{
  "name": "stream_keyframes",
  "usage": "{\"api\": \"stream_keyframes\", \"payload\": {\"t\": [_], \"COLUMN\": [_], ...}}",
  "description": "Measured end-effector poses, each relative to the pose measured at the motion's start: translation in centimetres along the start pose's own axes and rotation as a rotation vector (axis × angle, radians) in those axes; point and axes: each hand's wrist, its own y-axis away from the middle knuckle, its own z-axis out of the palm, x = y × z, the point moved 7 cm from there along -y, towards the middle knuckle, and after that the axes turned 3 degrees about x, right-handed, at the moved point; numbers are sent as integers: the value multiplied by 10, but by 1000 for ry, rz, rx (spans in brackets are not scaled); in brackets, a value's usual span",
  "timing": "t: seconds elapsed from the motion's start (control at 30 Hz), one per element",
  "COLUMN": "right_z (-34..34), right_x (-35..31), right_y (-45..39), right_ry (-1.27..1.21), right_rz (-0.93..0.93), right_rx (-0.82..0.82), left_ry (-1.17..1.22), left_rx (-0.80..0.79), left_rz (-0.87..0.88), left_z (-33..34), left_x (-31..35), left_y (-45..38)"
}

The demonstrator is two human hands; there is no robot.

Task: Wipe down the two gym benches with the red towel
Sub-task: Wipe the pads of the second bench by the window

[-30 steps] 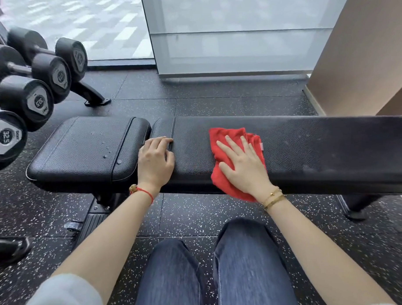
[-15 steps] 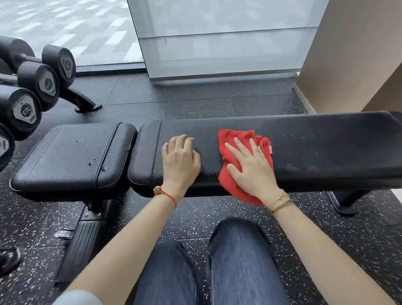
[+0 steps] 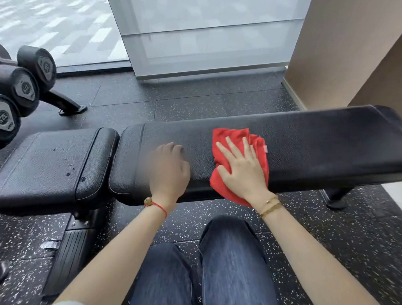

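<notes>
**Right hand wiping long pad, unwiped length lies to the right**

Nearest: person's knees in dark jeans [image 3: 199,273], low in front of the bench. Both forearms reach forward onto it.

Right hand [image 3: 243,171] lies flat on the red towel [image 3: 239,164], fingers spread and straight, pressing it onto the long pad [image 3: 320,148]. Towel is bunched, near edge hanging over the pad's front edge. Left hand [image 3: 170,169] rests bare on the same pad, just left of the towel; motion-blurred, so I cannot tell whether the fingers are flat or curled. It holds nothing visible.

Key relation: the pad's long axis runs left-right across the view, and most of its length lies to the right of the towel. The right hand is the nearer one, already on the towel, so the next stroke probably goes rightward. Seat pad [image 3: 52,166] to the left has water droplets, looks not yet wiped.

Far: dumbbell rack [image 3: 22,85] at left, glass panel [image 3: 205,38] beyond.

Versus 0.5 s ago: towel and right hand have shifted right along the pad, left hand following. Second bench not in view.
</notes>
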Motion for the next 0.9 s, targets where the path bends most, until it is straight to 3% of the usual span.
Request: {"api": "stream_keyframes", "payload": {"t": [0.13,0.3,0.4,0.47,0.67,0.77,0.9], "right_z": [-6,-36,-39,-32,-1,-8,-32], "right_x": [23,124,139,114,10,34,120], "right_y": [7,-6,-25,-36,-14,-4,-6], "right_ry": [-31,8,30,31,-7,-26,-5], "right_rz": [-37,294,431,381,-69,-73,140], "right_rx": [-6,54,33,5,-76,-53,32], "left_ry": [15,-8,-23,-35,-19,3,3], "left_rx": [-4,-3,4,5,10,6,-1], "left_rz": [18,19,5,6,17,27,29], "left_z": [-1,1,2,1,-1,-2,-2], "left_x": [-1,0,1,3,3,0,1], "left_y": [2,3,2,3,3,3,4]}}
